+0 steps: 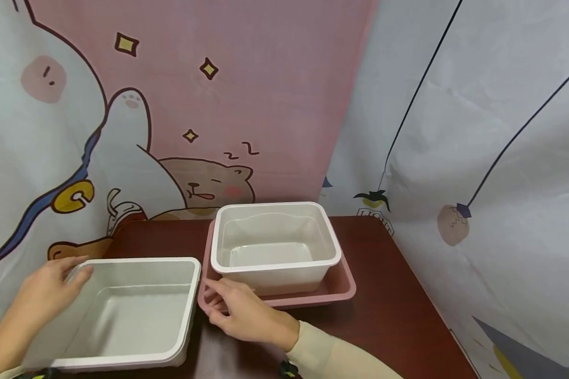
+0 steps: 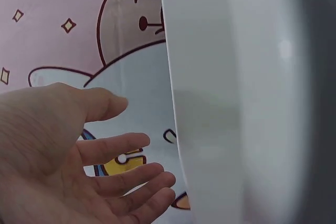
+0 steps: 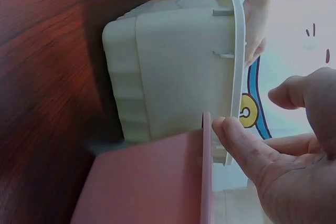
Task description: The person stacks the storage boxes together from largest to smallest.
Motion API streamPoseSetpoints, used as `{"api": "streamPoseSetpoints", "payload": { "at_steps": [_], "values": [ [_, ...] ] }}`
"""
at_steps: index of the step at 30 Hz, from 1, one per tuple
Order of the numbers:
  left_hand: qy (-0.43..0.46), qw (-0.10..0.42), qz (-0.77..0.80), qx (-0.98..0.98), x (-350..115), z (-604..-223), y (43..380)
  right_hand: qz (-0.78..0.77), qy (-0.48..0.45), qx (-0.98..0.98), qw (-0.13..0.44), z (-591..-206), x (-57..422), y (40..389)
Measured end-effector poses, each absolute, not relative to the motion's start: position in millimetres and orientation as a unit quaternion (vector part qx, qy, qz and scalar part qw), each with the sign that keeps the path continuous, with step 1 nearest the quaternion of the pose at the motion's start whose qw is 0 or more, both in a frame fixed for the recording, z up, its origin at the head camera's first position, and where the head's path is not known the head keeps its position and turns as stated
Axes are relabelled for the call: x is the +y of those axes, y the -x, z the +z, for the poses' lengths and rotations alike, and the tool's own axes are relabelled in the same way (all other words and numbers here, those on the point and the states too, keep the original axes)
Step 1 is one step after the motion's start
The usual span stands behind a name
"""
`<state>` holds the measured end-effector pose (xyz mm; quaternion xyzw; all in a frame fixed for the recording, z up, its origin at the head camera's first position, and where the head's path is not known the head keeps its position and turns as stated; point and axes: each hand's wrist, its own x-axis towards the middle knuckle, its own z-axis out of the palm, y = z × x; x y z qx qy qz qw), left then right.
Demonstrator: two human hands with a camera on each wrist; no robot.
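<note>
Dark table [image 1: 384, 300] and printed curtain [image 1: 284, 105] on my feed, white bin [image 1: 139, 318] by left edge, pink tray [image 1: 308, 301] at back edge, left hand [image 1: 47, 292] and right hand [image 1: 242, 311] released

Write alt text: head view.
Left hand at a white rectangular plastic bin, right hand at the front-left corner of a pink rectangular plastic tray holding a second white rectangular plastic bin. Reddish-brown wood-grain table, cartoon-print fabric backdrop.
</note>
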<state>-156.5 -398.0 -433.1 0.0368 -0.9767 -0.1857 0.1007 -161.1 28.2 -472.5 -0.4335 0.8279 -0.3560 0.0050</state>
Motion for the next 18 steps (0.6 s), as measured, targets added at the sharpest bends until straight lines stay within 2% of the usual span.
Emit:
{"api": "streamPoseSetpoints", "payload": {
  "at_steps": [4,11,18],
  "values": [
    [-0.040,0.086,-0.178,-0.979,-411.7,-437.4,151.9,-0.374,0.408,0.832,0.033,-472.8,21.4,162.7],
    [-0.092,-0.026,-0.178,-0.979,-428.5,-451.4,142.5,-0.399,0.377,0.833,0.071,-475.0,7.2,161.2],
    [-0.088,-0.031,-0.181,-0.979,-435.7,-465.1,140.1,-0.445,0.334,0.825,0.104,-481.3,-4.2,157.7]
  ]
}}
